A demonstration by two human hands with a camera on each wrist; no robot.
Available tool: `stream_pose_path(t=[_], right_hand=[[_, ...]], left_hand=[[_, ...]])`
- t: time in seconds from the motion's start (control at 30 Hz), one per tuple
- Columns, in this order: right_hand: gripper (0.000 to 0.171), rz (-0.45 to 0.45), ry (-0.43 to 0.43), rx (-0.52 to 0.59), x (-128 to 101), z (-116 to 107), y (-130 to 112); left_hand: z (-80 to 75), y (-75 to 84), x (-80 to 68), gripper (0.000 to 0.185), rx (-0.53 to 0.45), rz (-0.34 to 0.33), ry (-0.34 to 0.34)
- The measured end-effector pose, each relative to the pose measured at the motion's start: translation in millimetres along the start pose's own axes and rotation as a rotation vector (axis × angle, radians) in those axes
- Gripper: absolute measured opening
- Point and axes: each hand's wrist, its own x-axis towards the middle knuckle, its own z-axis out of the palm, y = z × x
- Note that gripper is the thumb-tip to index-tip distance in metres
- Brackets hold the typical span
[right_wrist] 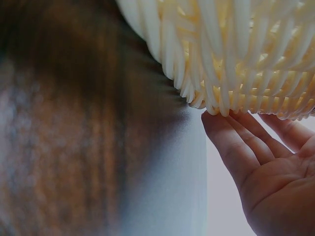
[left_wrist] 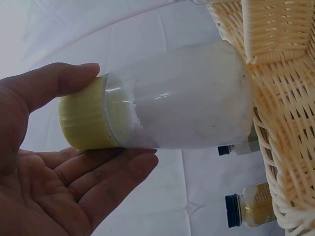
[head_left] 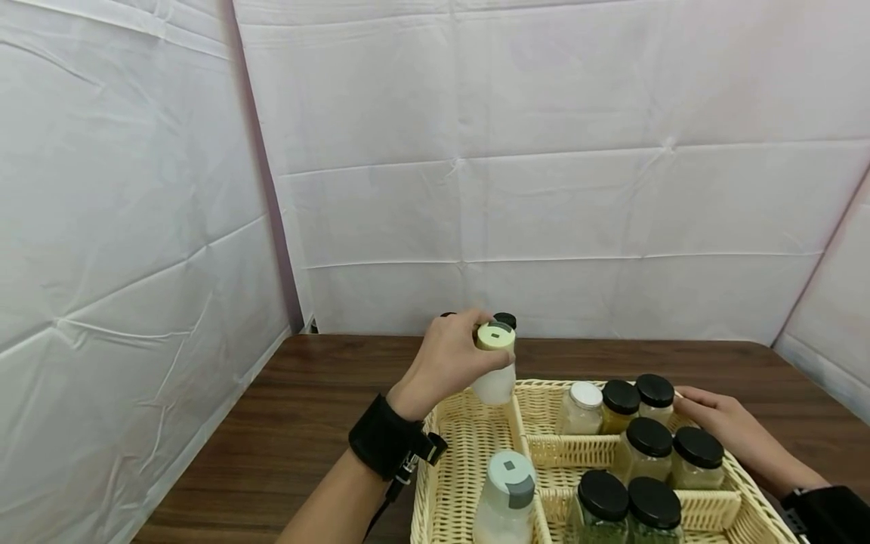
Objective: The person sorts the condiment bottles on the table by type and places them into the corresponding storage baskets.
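My left hand (head_left: 448, 359) pinches a white-filled seasoning shaker (head_left: 495, 384) by its yellow lid, over the back left of a wicker basket (head_left: 421, 495). In the left wrist view the thumb lies on one side of the lid (left_wrist: 83, 115) and the fingers on the other, with the clear body (left_wrist: 184, 98) pointing toward the basket. Another shaker (head_left: 504, 510), with a pale lid and grey flap, stands in the left compartment. At the basket's right side is my right hand (head_left: 737, 434). Its fingers (right_wrist: 229, 142) are fairly straight, fingertips right at the woven outer wall (right_wrist: 231, 64).
Several black-lidded spice jars (head_left: 649, 437) and one white-lidded jar (head_left: 583, 408) fill the basket's right compartments. Behind the left hand, black-lidded jars (head_left: 505, 319) stand toward the back of the wooden table (head_left: 306, 423). White sheeting (head_left: 544, 196) hangs around the table.
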Motion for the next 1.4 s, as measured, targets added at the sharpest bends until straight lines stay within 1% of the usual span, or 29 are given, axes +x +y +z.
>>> stream_pose_path(t=[0.2,0.37,0.53,0.67,0.77,0.83,1.03,1.1,1.3,1.4], right_hand=[[0.084,0.048,-0.008,0.012,1,0,0],[0.085,0.053,-0.004,0.008,2,1,0],[0.083,0.038,0.003,0.006,3,1,0],[0.080,0.013,0.009,0.000,1,1,0],[0.079,0.006,0.014,0.000,1,1,0],[0.078,0.006,0.018,-0.005,1,1,0],[0.081,0.028,0.015,-0.010,2,2,-1],[0.081,0.026,0.015,-0.006,2,2,-1],[0.079,0.008,0.011,0.010,1,2,1],[0.079,0.010,0.008,0.015,1,1,1]], left_hand=[[-2.2,5.5,-6.0,0.034,-0.007,-0.001,-0.038],[-3.8,7.6,-7.3,0.034,0.003,-0.010,-0.055],[-5.8,10.1,-9.0,0.041,0.025,-0.044,-0.085],[-7.4,13.5,-9.6,0.032,0.025,-0.062,-0.114],[-8.4,16.4,-9.7,0.029,0.051,-0.074,-0.135],[-8.7,18.0,-9.9,0.031,0.071,-0.084,-0.149],[-8.9,20.2,-11.9,0.049,0.126,-0.104,-0.176],[-9.0,20.2,-12.3,0.049,0.141,-0.102,-0.188],[-10.7,21.4,-13.5,0.042,0.159,-0.081,-0.228],[-11.5,22.8,-14.8,0.029,0.154,-0.070,-0.247]])
